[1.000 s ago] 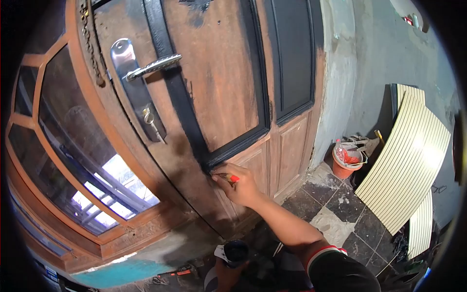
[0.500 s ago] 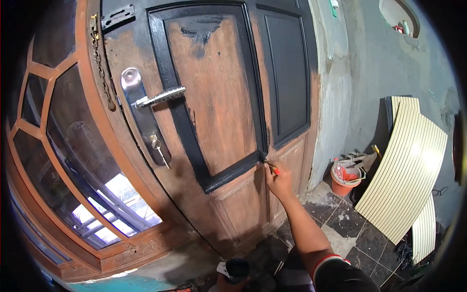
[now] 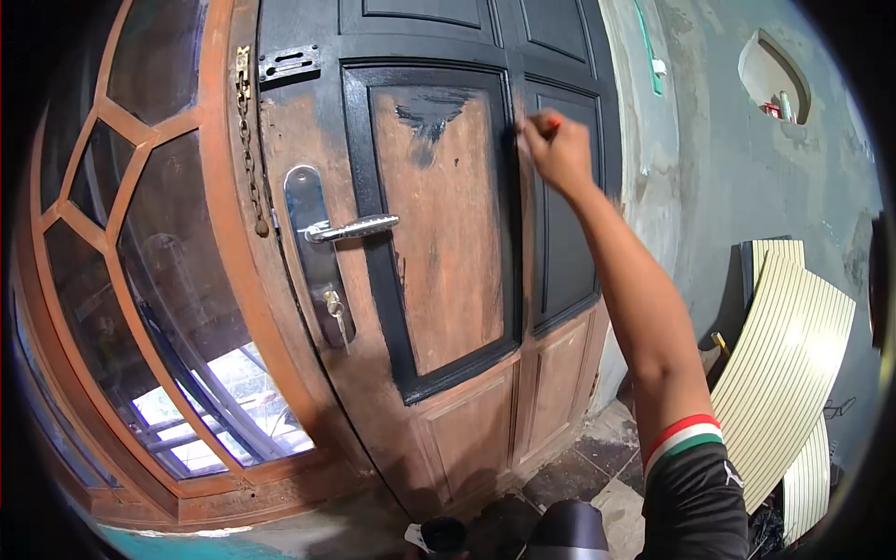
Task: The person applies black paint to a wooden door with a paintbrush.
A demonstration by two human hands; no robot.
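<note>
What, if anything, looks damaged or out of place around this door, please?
The ragged black smear high on the bare wood panel looks odd inside its black frame. A rough pale patch among dark floor tiles looks damaged.

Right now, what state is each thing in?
Door: shut
Chain: hanging, off the slotted plate
Lever handle: roughly level
Key: in lock
Centre panel: mostly bare wood, black strokes near top
Right hand: closed on red-ended tool
Cup: upright
Striped sheets: leaning
</note>
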